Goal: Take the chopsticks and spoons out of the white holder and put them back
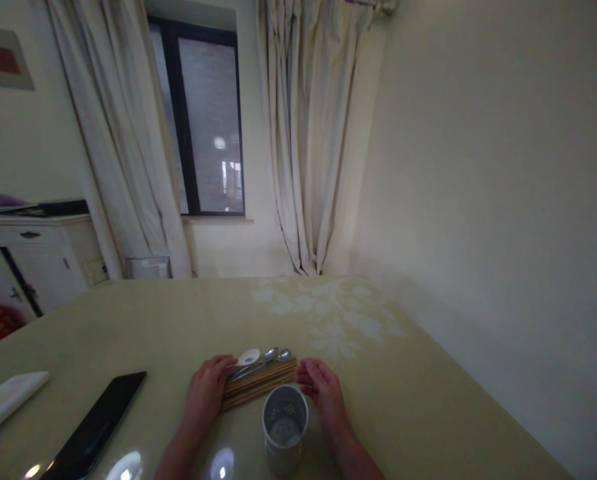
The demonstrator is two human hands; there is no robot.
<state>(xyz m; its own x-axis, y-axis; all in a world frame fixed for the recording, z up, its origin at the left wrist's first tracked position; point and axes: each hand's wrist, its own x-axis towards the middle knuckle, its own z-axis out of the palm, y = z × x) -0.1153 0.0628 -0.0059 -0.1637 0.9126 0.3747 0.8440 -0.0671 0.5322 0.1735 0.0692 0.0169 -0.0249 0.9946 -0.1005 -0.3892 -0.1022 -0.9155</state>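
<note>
A bundle of wooden chopsticks [259, 387] lies across the table in front of me. On its far side rest a white spoon [249, 357] with a blue mark and two metal spoons, one metal spoon [270, 355] beside another metal spoon [284, 355]. My left hand [208, 389] is closed about the left end of the chopsticks and spoon handles; its thumb is hidden. At the right end, my right hand [322, 390] has loosely bent fingers, close to the chopstick tips, with nothing visible in it. A grey metal cup [284, 433] with holes in its bottom stands upright between my forearms.
To the left lie a black flat object [96, 423] and a white object [11, 400]. The greenish table [428, 413] is glossy and meets a bare wall [503, 200] along its right side. Beyond are curtains [308, 133], a window [211, 127] and a white cabinet [43, 260].
</note>
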